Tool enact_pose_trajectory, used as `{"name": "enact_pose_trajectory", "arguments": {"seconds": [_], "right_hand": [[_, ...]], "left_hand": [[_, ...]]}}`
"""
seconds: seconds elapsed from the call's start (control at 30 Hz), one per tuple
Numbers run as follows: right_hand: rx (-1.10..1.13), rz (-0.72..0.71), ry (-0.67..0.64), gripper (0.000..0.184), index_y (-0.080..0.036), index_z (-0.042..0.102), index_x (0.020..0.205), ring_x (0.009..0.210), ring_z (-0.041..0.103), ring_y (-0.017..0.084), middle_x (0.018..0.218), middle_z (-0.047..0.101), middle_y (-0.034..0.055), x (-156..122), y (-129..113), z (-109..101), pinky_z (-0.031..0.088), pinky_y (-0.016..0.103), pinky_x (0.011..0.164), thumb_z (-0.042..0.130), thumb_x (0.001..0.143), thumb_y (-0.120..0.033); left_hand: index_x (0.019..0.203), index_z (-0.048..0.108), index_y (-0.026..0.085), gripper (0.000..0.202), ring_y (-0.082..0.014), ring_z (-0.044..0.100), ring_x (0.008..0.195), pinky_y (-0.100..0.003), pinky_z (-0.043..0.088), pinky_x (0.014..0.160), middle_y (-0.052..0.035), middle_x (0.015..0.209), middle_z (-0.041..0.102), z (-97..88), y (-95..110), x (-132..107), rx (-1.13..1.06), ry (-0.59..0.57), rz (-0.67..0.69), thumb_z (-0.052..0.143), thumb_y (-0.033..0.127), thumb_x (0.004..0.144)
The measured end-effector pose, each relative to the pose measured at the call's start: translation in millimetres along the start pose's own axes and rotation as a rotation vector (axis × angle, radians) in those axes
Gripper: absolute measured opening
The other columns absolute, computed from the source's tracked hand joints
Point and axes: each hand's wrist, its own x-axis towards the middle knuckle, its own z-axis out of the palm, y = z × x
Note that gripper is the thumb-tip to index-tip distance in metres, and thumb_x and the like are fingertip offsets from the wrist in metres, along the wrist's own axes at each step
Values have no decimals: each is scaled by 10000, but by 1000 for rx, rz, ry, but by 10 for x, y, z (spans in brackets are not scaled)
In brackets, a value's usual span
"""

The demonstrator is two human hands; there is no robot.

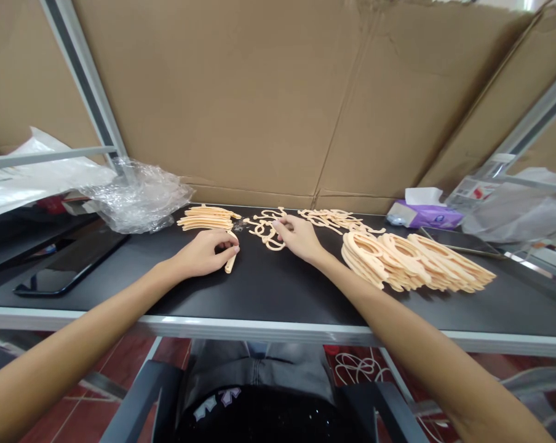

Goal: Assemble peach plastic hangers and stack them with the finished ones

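Note:
My left hand (210,252) is closed around a slim cream plastic hanger arm (230,261), whose lower end sticks out below the fingers. Over a loose pile of cream plastic hooks (262,229), my right hand (297,235) pinches a curved hook (274,244) at its fingertips; the fingers partly cover it. Just behind my left hand lies a neat row of similar cream hanger arms (206,218). More cream curved pieces (336,218) are scattered behind my right hand. Beside my right forearm, several stacks of flat cream looped hanger pieces (409,258) lean over one another.
The black tabletop (269,292) has a metal front edge. Crumpled clear plastic (139,194) and a dark glossy tray-like object (70,261) lie left. At right are a purple tissue pack (430,214) and a dark flat device (462,241). A cardboard wall (241,98) stands behind.

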Motion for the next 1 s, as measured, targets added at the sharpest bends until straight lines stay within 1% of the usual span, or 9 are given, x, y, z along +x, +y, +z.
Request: {"name": "enact_pose_trajectory", "arguments": {"seconds": [0.1,0.2,0.3,0.37,0.47,0.57,0.7,0.87,1.0], "right_hand": [[-29,10,-56,258,-193,696,870,661,631,166,689,699,13,-8,-37,-26,465,309,685,646,840,-444],[-60,-24,-186,254,-183,722,879,671,626,157,741,711,15,-13,-64,-70,472,303,681,754,744,-396],[-95,-94,-295,262,-183,739,865,734,632,155,822,731,22,-13,-79,-112,477,292,705,831,655,-310],[-133,-137,-307,198,-185,743,842,760,629,155,846,738,26,-9,-81,-127,469,294,725,818,676,-261],[-240,-210,-290,39,-196,734,793,771,609,165,807,734,23,-2,-70,-126,438,320,761,751,774,-226],[-354,-283,-270,62,-208,719,785,856,593,198,818,733,28,1,-43,-117,402,366,835,704,844,-224],[-418,-337,-247,92,-209,713,849,967,555,244,887,730,57,-1,9,-123,377,410,881,635,897,-205],[-387,-438,-128,176,-201,707,919,1001,537,255,961,722,86,18,70,-131,381,436,924,534,940,-176],[-272,-423,4,204,-206,701,987,977,559,249,947,707,89,44,84,-119,412,432,916,499,954,-201]], "left_hand": [[922,722,184,295,-183,661,829,-298,496,795,-50,924,741,-5,38,0,-55,0,47,500,376,942],[907,729,179,310,-178,660,825,-296,497,793,-54,924,742,-11,61,-5,-99,-20,76,503,388,941],[999,730,171,314,-177,661,812,-290,506,769,-51,914,734,-14,63,-10,-105,-29,66,559,416,904],[1085,718,170,370,-182,663,818,-289,511,765,-50,919,728,-12,57,-13,-95,-23,44,615,449,865],[1100,716,172,414,-190,663,840,-296,513,786,-55,934,724,-5,43,-13,-81,-25,27,654,481,832],[1076,720,165,394,-185,662,837,-295,513,787,-57,935,725,3,28,-9,-83,-28,22,651,470,836],[1073,719,166,374,-179,664,828,-289,519,782,-53,933,730,13,9,-10,-96,-24,27,650,446,836],[1048,728,183,320,-180,678,835,-290,526,776,-52,959,753,0,35,-16,-97,-5,31,626,406,843],[1035,739,206,293,-189,687,868,-298,528,776,-47,1015,766,-20,73,-16,-64,1,30,591,386,857]]}}
